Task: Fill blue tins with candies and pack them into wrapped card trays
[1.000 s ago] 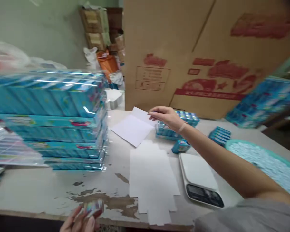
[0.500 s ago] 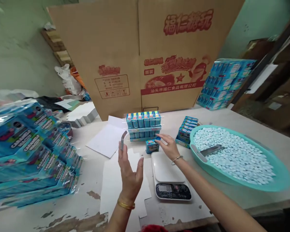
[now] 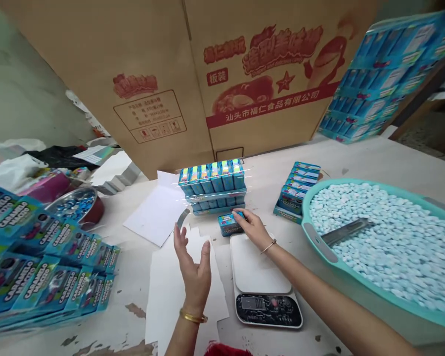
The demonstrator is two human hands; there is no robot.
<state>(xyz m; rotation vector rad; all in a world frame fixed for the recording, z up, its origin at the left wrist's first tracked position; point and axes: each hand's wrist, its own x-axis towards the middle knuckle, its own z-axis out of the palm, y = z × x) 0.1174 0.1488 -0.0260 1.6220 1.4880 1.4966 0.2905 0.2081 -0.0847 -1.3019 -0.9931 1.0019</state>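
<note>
My left hand (image 3: 193, 277) is raised over the white sheets, palm sideways, with fingers and thumb spread. A thin grey strip (image 3: 183, 217) sticks up from its index fingertip and looks like tape. My right hand (image 3: 255, 229) reaches across the white scale (image 3: 258, 267), its thumb and fingertips closed on the right end of a small blue tin (image 3: 230, 223). This tin rests on the table just behind the scale. Right behind it stands a two-tier block of similar blue packs (image 3: 213, 185) in clear wrap.
At right is a turquoise basin (image 3: 321, 247) of pale blue candies with a metal scoop (image 3: 346, 231). Beside it sits a tray of blue tins (image 3: 296, 190). Wrapped blue packs (image 3: 40, 267) are piled at left, near a metal bowl (image 3: 96, 210). A large carton (image 3: 193, 99) stands behind.
The camera view has shifted down and closer. My right fingers have settled on the tin's right end. My left hand stays raised, with its fingers a little more bent.
</note>
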